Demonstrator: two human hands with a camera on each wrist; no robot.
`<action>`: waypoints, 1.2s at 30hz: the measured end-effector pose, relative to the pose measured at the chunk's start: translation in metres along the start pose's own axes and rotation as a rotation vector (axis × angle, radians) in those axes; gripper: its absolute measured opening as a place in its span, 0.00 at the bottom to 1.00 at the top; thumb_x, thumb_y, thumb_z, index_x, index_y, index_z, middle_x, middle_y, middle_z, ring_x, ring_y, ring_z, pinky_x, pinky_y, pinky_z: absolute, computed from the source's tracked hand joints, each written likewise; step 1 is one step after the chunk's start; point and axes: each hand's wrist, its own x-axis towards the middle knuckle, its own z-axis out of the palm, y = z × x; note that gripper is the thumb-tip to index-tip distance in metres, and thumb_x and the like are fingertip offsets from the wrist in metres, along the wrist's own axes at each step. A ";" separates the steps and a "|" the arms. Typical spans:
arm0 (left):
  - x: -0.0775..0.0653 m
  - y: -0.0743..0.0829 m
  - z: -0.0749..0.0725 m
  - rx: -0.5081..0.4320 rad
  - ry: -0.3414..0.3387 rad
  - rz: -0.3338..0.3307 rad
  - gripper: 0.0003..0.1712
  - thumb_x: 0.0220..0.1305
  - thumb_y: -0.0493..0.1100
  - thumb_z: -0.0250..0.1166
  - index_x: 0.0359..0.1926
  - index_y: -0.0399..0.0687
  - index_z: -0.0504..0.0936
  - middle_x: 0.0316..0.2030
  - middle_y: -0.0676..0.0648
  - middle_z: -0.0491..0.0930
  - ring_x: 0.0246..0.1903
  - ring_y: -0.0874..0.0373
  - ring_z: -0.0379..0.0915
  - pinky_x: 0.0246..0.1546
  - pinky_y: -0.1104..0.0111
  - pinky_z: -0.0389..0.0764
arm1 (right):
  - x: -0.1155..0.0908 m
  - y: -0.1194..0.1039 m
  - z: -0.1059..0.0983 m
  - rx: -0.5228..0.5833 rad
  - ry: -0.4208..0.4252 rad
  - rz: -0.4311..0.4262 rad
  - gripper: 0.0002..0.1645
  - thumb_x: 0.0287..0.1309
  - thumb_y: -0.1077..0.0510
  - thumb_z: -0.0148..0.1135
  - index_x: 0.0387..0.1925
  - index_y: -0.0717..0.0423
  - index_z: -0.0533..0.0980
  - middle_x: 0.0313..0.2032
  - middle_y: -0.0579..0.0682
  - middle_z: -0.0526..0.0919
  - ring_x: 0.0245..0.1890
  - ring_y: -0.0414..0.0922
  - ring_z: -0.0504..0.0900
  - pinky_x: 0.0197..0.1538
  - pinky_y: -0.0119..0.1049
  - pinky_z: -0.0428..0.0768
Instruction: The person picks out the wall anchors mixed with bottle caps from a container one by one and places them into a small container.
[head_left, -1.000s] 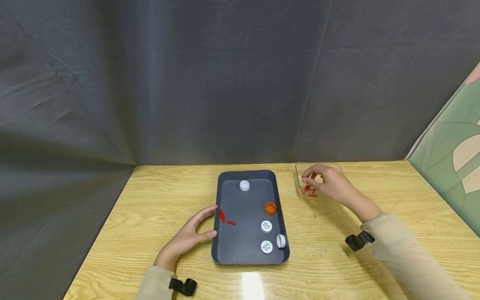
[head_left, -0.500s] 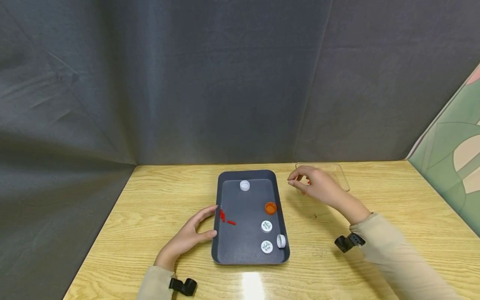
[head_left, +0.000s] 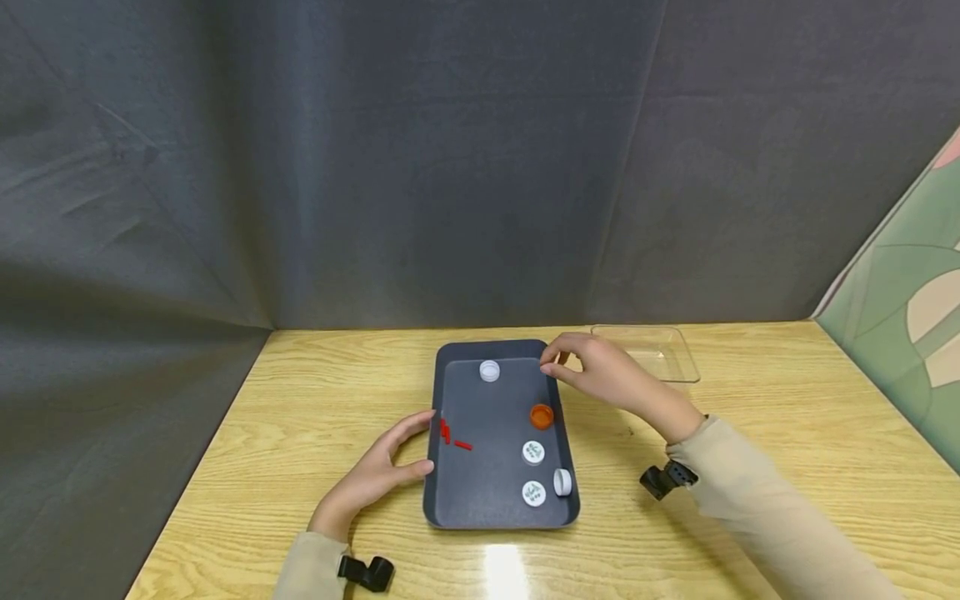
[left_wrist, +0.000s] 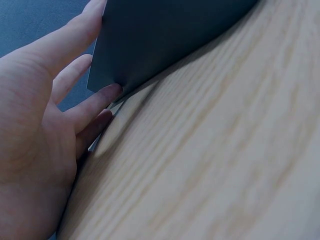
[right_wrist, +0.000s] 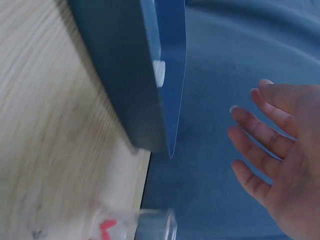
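A dark grey tray holds several small red sticks near its left wall. My left hand lies beside that wall, fingers spread, with thumb and index finger touching the rim. In the left wrist view, fingertips of the left hand meet the outside of the tray. Over the tray's upper right corner hovers my right hand, thumb and index tips close together. In the right wrist view, the right hand has its other fingers loosely bent, and no object shows between the tips.
The tray also carries a white cap, an orange cap, two white lids with green marks and a white cap on its side. A clear box stands behind my right hand, with red pieces inside.
My right hand has moved left from above the clear box to the tray's upper right corner, uncovering much of the box. The left hand and the tray have stayed put.
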 end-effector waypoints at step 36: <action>0.000 -0.003 -0.001 0.003 -0.017 0.003 0.40 0.66 0.39 0.67 0.75 0.55 0.61 0.71 0.47 0.63 0.72 0.50 0.51 0.69 0.45 0.49 | 0.041 -0.058 0.051 0.029 -0.209 -0.186 0.07 0.65 0.52 0.65 0.42 0.46 0.83 0.41 0.39 0.82 0.38 0.36 0.79 0.42 0.34 0.77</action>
